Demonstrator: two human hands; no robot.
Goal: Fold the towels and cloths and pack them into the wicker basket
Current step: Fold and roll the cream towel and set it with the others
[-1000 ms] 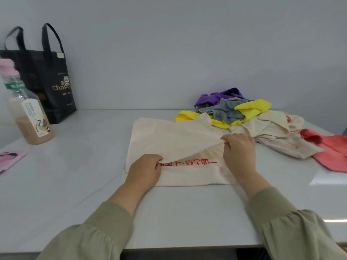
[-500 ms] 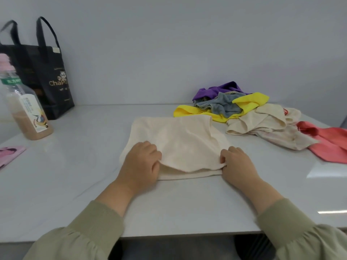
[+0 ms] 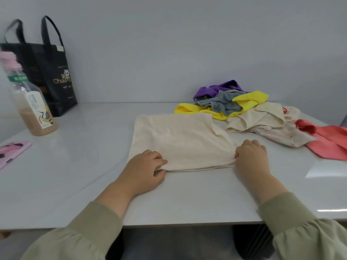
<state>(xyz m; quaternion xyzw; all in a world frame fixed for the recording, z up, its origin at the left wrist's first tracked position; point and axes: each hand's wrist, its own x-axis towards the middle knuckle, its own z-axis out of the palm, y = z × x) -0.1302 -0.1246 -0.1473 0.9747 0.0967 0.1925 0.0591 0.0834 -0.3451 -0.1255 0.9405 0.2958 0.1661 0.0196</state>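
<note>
So the folded cream cloth (image 3: 180, 141) lies flat on the white table (image 3: 75, 175), dead ahead of me at 12 o'clock. My left hand (image 3: 144, 169) pinches its near left corner, fingers curled on top and thumb tucked under the edge. My right hand (image 3: 251, 158) has the near right corner, fingers curled in tight on the hem. Both corners are down on the tabletop.

From that cloth, around 1 o'clock, there's the loose heap:
- purple cloth (image 3: 221, 89) at the back
- grey cloth (image 3: 221, 105) in the middle
- yellow cloth (image 3: 249, 98) wrapped round the grey one, its tail just beside my cloth's far edge
- crumpled beige cloths (image 3: 262, 119) at 2 o'clock
- coral cloth (image 3: 334, 141) out at 3 o'clock

At 10 o'clock stands a drink bottle (image 3: 32, 106) with a black tote bag (image 3: 56, 72) behind it against the wall, and a pink flat thing (image 3: 11, 152) lies at 9 o'clock
</note>
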